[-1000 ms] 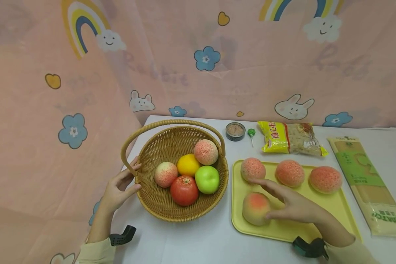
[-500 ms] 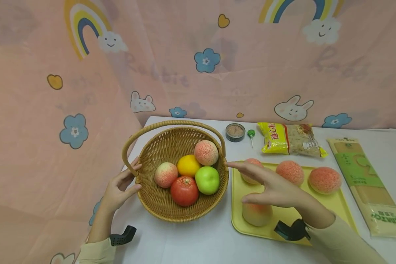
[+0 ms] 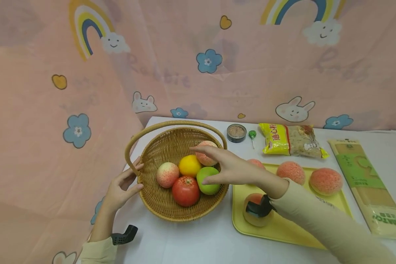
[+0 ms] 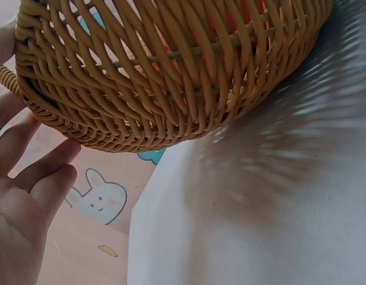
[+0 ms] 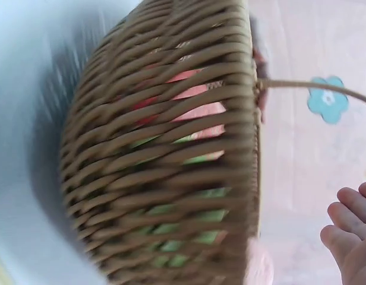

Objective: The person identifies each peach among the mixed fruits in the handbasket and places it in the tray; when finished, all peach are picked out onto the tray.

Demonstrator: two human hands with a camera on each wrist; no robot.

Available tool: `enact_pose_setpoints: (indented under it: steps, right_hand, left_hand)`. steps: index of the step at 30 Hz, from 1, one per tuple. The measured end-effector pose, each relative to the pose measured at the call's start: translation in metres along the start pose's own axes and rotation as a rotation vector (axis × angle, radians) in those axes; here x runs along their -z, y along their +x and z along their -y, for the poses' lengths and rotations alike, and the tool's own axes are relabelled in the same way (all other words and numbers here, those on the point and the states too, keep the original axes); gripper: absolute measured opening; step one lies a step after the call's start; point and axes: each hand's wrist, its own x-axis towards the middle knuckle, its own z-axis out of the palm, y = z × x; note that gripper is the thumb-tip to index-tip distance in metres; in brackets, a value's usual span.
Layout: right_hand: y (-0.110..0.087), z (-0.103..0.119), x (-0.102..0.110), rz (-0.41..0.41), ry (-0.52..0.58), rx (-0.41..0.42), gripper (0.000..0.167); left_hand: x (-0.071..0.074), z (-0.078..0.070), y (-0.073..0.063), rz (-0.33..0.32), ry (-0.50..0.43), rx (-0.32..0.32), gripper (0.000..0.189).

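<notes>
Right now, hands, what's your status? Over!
Left hand touching basket. Right hand over basket, gripping nothing. Fruit inside; right hand partly hides green apple.

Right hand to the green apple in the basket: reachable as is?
Probably yes: the right hand is over the basket, empty, thumb and fingers apart near the green apple. The handle arches beyond, seemingly out of the way.

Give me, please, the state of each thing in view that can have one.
Basket: upright, handle raised, partly filled with fruit
Tray: flat, bearing peach-like fruit
Left fingers: touching the basket's rim
Right fingers: extended over the basket, holding nothing
Yellow bag: lying filled, apparently sealed
Green-banded packet: lying flat, apparently sealed
Round tin: upright, lid unclear
Lollipop: lying down
</notes>
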Motion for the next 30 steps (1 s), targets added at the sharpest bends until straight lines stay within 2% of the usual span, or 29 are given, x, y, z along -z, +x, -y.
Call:
enact_pose_setpoints:
  steps: [3, 10, 16, 21, 26, 30]
  right_hand:
    - [0.019, 0.006, -0.003, 0.054, 0.020, 0.010, 0.077]
    - [0.060, 0.016, -0.011, 0.142, -0.094, 0.047, 0.076]
    - [0.090, 0.012, -0.020, 0.225, -0.121, 0.012, 0.075]
    - [0.108, 0.005, -0.031, 0.317, -0.128, -0.007, 0.071]
    - [0.120, -0.003, -0.039, 0.367, -0.132, -0.022, 0.067]
    - [0.126, -0.015, -0.045, 0.426, -0.096, -0.074, 0.065]
  left_hand:
    - [0.000, -0.001, 0.002, 0.006, 0.006, 0.011, 0.053]
    - [-0.001, 0.000, 0.004, 0.005, 0.005, 0.021, 0.053]
    - [0.000, 0.000, 0.004, 0.004, 0.013, 0.009, 0.052]
    - [0.000, 0.000, 0.003, 0.010, 0.011, -0.005, 0.051]
    - [0.001, 0.000, 0.002, 0.011, 0.006, -0.023, 0.051]
    - [0.000, 0.000, 0.000, 0.007, 0.011, -0.010, 0.051]
